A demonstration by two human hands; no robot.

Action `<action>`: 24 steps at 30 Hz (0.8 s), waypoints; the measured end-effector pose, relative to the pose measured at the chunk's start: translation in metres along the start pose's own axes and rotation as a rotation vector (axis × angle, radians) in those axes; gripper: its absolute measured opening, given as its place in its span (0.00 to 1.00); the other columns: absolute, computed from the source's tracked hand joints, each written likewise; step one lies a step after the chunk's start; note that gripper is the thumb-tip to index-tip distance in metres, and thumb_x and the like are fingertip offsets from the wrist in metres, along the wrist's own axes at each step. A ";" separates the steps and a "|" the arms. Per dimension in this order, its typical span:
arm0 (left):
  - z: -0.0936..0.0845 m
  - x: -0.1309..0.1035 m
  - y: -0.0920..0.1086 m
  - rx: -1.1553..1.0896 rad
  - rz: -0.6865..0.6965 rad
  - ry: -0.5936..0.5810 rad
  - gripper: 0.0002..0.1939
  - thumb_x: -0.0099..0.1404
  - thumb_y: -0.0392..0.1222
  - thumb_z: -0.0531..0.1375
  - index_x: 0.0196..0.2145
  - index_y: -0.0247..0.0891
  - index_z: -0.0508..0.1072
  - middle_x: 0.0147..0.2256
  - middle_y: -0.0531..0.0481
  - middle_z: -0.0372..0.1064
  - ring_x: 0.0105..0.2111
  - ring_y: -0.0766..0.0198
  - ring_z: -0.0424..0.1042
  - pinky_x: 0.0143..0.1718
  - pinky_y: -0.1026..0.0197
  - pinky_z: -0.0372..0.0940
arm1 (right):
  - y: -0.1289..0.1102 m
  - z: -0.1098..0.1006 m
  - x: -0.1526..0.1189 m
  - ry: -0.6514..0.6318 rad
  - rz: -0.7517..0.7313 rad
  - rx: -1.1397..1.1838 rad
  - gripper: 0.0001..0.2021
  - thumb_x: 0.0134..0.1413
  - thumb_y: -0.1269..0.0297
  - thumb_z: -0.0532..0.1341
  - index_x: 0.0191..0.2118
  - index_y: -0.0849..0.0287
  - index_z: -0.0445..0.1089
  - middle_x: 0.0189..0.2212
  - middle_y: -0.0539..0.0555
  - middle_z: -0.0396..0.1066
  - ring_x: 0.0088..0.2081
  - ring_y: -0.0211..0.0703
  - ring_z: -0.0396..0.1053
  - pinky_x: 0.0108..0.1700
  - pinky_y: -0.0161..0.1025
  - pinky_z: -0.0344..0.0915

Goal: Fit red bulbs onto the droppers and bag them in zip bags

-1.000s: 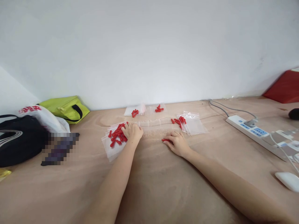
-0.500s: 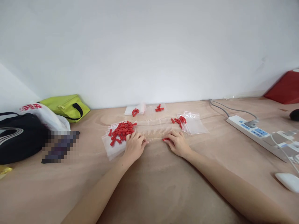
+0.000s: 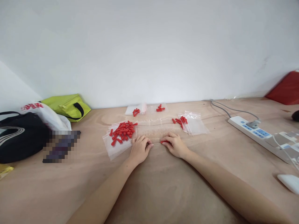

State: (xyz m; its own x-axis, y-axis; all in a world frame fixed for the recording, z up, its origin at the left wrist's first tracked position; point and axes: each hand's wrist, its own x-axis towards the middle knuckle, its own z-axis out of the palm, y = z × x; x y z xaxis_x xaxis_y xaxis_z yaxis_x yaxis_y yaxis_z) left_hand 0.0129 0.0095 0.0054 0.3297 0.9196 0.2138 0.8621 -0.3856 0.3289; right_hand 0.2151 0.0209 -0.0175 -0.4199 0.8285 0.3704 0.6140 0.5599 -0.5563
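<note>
My left hand (image 3: pixel 140 150) pinches a thin clear glass dropper tube (image 3: pixel 156 144) that points to the right. Facing it, my right hand (image 3: pixel 176 146) holds a red rubber dropper bulb (image 3: pixel 164 142) between thumb and fingers. The tube's end is close to the bulb; whether they touch I cannot tell. Beyond my hands, many clear tubes (image 3: pixel 154 127) lie side by side in a wide row. A heap of red bulbs (image 3: pixel 122 130) rests on clear zip bags (image 3: pixel 113 151) left of the row. More red bulbs (image 3: pixel 183 120) lie at its right end by another zip bag (image 3: pixel 197 124).
Small groups of red bulbs (image 3: pixel 136 112) sit on bags near the wall. A white power strip (image 3: pixel 249 129) with cords lies to the right, a white mouse-like object (image 3: pixel 289 182) in front of it. Black (image 3: pixel 21 137) and lime-green bags (image 3: pixel 65 105) stand at left.
My left hand has moved right, and the tube has come closer to the bulb and lies more level. My right hand has shifted slightly left. The view has moved a little.
</note>
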 end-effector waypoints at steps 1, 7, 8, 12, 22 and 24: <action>0.001 0.000 0.000 0.001 0.010 0.007 0.05 0.61 0.40 0.55 0.29 0.37 0.66 0.33 0.51 0.67 0.38 0.58 0.64 0.39 0.54 0.52 | 0.000 0.001 0.000 0.004 -0.004 0.018 0.07 0.55 0.68 0.54 0.36 0.55 0.69 0.36 0.53 0.69 0.40 0.41 0.65 0.42 0.42 0.56; 0.000 -0.003 0.001 0.001 0.045 0.040 0.07 0.63 0.41 0.53 0.29 0.37 0.65 0.30 0.53 0.68 0.36 0.60 0.65 0.40 0.55 0.50 | -0.004 -0.002 -0.001 -0.009 -0.059 0.036 0.05 0.54 0.69 0.54 0.35 0.56 0.67 0.36 0.53 0.69 0.39 0.41 0.65 0.42 0.42 0.56; -0.001 -0.003 0.001 0.002 0.047 0.041 0.07 0.63 0.41 0.53 0.29 0.37 0.65 0.30 0.53 0.68 0.35 0.60 0.65 0.40 0.55 0.50 | -0.005 -0.003 -0.001 -0.014 -0.068 0.031 0.05 0.54 0.69 0.54 0.35 0.56 0.67 0.35 0.53 0.69 0.39 0.41 0.66 0.42 0.42 0.56; -0.002 -0.004 0.001 0.000 0.070 0.055 0.07 0.63 0.40 0.53 0.29 0.37 0.66 0.29 0.53 0.69 0.34 0.61 0.66 0.41 0.55 0.49 | -0.005 -0.003 -0.001 -0.016 -0.092 0.038 0.04 0.54 0.69 0.54 0.34 0.57 0.66 0.33 0.52 0.69 0.38 0.41 0.66 0.41 0.42 0.57; 0.005 -0.006 -0.006 -0.065 0.261 0.163 0.10 0.65 0.39 0.50 0.33 0.42 0.71 0.29 0.55 0.68 0.30 0.67 0.67 0.47 0.53 0.44 | -0.003 0.000 -0.002 0.014 -0.187 0.148 0.07 0.56 0.66 0.53 0.36 0.57 0.67 0.34 0.53 0.70 0.38 0.40 0.66 0.41 0.39 0.60; 0.006 -0.006 -0.007 -0.079 0.290 0.169 0.11 0.66 0.39 0.50 0.33 0.41 0.72 0.29 0.54 0.68 0.30 0.67 0.67 0.46 0.55 0.47 | -0.003 0.000 -0.003 0.010 -0.201 0.104 0.06 0.56 0.66 0.53 0.35 0.57 0.67 0.33 0.53 0.70 0.37 0.40 0.65 0.40 0.39 0.59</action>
State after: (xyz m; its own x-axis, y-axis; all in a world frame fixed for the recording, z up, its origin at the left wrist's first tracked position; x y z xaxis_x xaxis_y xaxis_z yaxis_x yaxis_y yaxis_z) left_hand 0.0074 0.0073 -0.0038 0.4827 0.7475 0.4563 0.7072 -0.6401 0.3003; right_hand 0.2148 0.0167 -0.0166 -0.5199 0.7007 0.4886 0.4465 0.7105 -0.5438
